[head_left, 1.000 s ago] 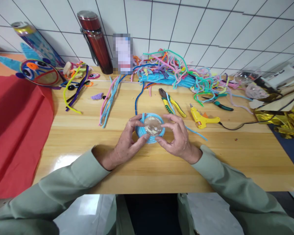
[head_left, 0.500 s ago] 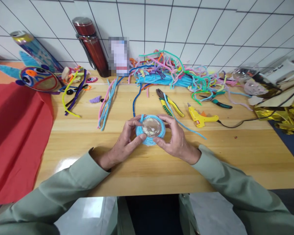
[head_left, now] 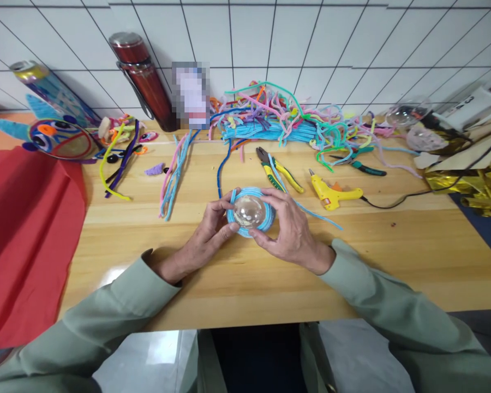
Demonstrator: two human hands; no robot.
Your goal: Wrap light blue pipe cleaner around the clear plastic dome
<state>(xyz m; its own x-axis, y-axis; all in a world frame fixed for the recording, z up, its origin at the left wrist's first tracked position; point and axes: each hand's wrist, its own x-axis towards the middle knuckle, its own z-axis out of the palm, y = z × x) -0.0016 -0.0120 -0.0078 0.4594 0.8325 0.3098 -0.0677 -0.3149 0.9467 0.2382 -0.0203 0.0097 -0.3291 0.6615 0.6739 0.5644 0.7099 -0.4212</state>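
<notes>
Between my two hands is a clear plastic dome [head_left: 249,212] with light blue pipe cleaner [head_left: 245,232] coiled around its rim. My left hand [head_left: 213,226] grips the coil's left side, thumb in front and fingers behind. On the other side, my right hand [head_left: 288,226] has its thumb at the lower edge and its fingers over the upper right. Past the hands lie yellow-green pliers [head_left: 280,172] with a loose light blue pipe cleaner [head_left: 319,215] across them. A yellow glue gun [head_left: 333,194] rests to the right.
Along the wall runs a heap of coloured pipe cleaners [head_left: 274,128]. A red thermos [head_left: 147,87], a can [head_left: 53,90] and a fish-like craft piece [head_left: 57,136] stand at the left. Red cloth [head_left: 28,240] covers the left end; gold foil [head_left: 462,185] lies right.
The dome has tipped so its clear bulge now faces up more plainly. My right fingers reach further over the coil. The whole view has shifted slightly.
</notes>
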